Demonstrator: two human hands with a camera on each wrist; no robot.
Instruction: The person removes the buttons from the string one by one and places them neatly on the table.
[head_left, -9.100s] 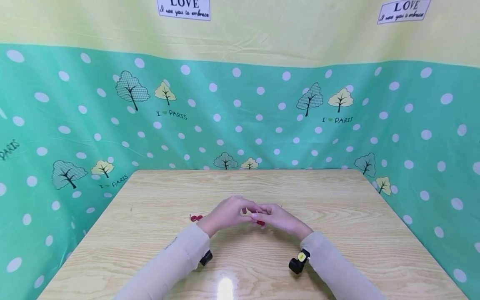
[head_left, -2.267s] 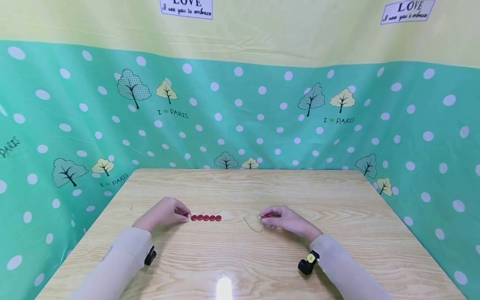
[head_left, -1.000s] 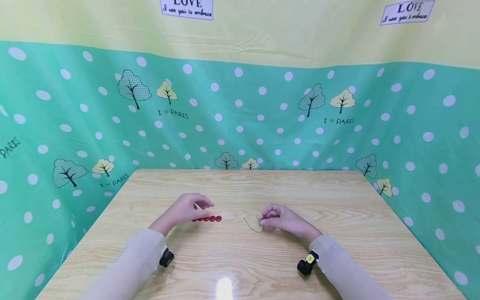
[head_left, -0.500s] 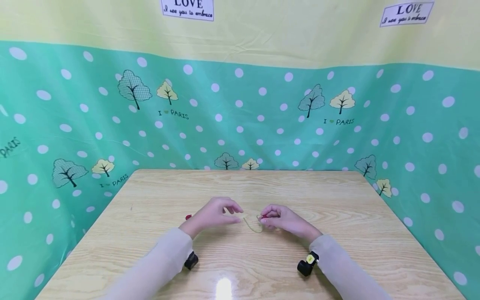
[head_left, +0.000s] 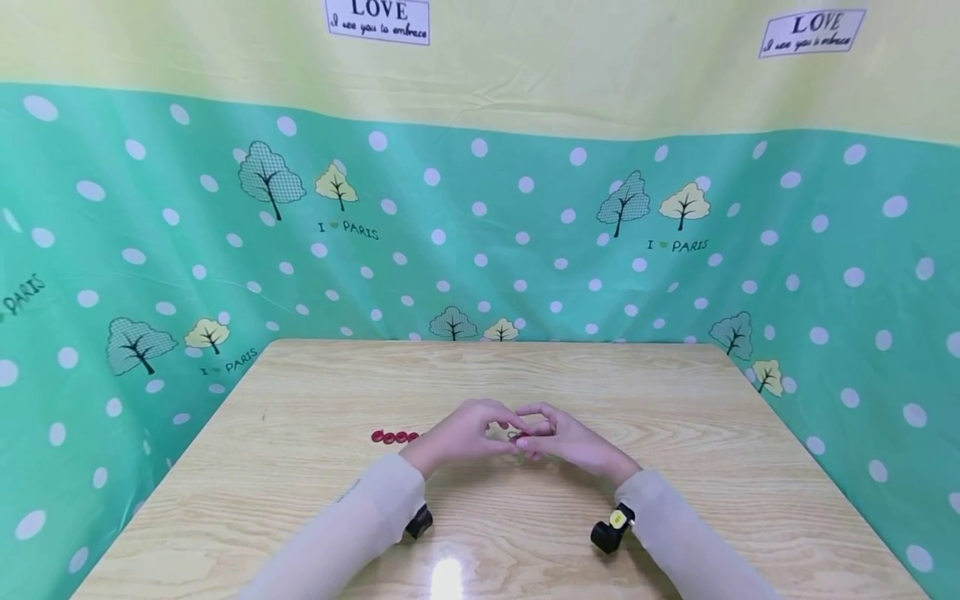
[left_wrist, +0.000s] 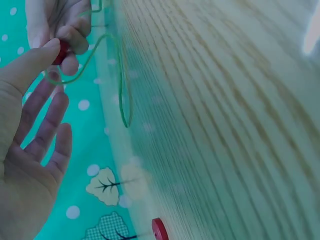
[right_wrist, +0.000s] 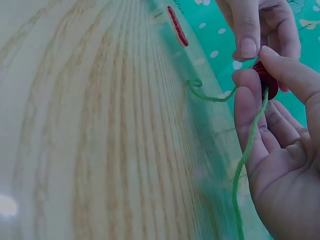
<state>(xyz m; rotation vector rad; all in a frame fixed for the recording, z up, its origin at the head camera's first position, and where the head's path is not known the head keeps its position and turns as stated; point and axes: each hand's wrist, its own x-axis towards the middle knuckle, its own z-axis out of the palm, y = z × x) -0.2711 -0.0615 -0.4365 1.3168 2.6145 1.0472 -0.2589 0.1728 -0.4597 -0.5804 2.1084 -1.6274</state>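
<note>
Right fingers (right_wrist: 295,77) pinch buttons (right_wrist: 266,81), string (right_wrist: 242,159) trailing from them — left fingers (left_wrist: 51,120) beside them, hold unclear — row (head_left: 389,438) left of them on counter (head_left: 600,379)

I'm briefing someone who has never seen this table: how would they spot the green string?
Start at the wooden table and find the right hand near its middle, which pinches a stack of small red discs. The green string trails from that stack. Unlike the round red discs beside it, it is thin and limp.
</note>
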